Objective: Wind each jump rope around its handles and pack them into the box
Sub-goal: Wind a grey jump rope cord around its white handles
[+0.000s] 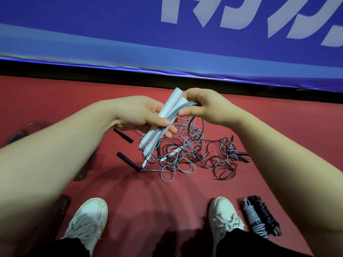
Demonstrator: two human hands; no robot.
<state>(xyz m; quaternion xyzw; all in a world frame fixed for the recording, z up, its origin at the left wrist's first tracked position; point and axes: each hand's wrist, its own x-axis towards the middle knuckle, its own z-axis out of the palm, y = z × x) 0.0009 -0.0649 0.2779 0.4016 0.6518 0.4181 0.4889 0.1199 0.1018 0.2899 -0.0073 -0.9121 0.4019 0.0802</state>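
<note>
red floor [130,191]; white handles [168,110] diagonal, tips toward lower-left

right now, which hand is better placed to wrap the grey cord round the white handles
The right hand. It pinches the grey cord beside the top of the white handles, free to circle them. The left hand grips both handles together, so it should just hold them steady.

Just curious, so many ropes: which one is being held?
The grey rope with white handles, gripped by left hand and right hand; others lie on the floor.
</note>
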